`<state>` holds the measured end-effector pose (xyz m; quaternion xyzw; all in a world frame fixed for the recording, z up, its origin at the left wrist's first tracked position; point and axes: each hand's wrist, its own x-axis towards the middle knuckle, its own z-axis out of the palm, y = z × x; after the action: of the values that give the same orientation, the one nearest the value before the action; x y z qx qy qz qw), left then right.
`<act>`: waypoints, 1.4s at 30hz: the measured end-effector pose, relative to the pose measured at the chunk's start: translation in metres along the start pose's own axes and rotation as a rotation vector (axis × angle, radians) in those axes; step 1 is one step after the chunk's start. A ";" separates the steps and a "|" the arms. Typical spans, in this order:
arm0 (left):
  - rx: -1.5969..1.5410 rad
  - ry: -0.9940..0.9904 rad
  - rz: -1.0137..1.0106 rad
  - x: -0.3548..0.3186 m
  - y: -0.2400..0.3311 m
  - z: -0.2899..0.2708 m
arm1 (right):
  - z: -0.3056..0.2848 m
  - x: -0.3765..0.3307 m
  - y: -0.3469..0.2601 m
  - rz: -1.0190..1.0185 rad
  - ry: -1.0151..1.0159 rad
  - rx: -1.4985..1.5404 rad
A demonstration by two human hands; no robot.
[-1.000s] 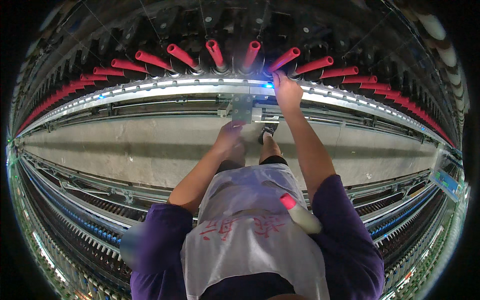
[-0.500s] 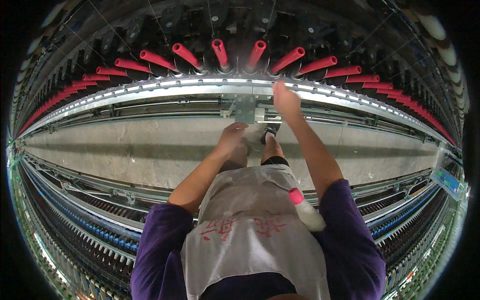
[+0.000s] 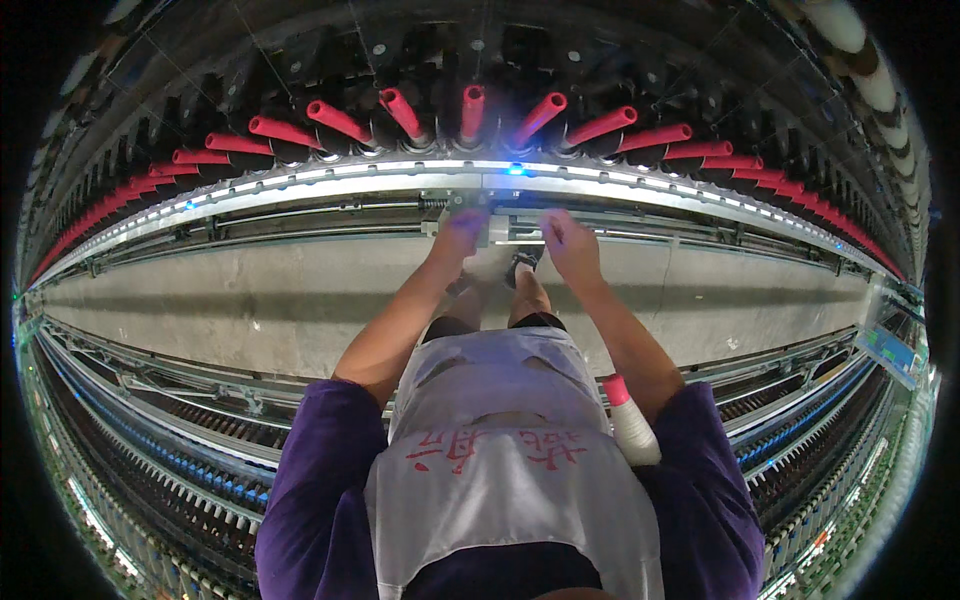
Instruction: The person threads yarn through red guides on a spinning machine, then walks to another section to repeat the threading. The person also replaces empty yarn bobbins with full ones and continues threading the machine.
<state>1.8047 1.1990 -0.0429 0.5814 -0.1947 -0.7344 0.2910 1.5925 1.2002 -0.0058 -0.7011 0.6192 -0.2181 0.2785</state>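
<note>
Left hand (image 3: pixel 461 232): blurred, forearm stretched forward, overlapping the grey bracket (image 3: pixel 467 199); its grip cannot be told. Red tubes (image 3: pixel 473 115): hollow, standing in a row beyond the bracket. Right hand (image 3: pixel 571 243): loosely curled, right of the bracket; any pinch is unclear.

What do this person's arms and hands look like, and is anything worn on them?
Loose, dark purple fabric sleeves end around the elbows, leaving the forearms uncovered. The left hand and right hand are gloveless; no watch or bracelet shows. Blur hides smaller details, such as rings.
</note>
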 end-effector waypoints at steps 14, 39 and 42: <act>-0.038 -0.029 -0.009 -0.035 -0.020 -0.022 | 0.042 0.102 -0.020 0.003 0.350 -0.431; 0.024 -0.008 -0.043 -0.030 -0.019 -0.040 | 0.054 0.024 -0.009 0.036 0.178 -0.061; 0.084 0.021 -0.049 -0.020 -0.014 -0.033 | 0.048 0.013 -0.006 0.081 0.007 -0.150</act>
<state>1.8370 1.2244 -0.0456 0.6054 -0.2079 -0.7264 0.2502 1.6298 1.1936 -0.0384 -0.6936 0.6625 -0.1620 0.2318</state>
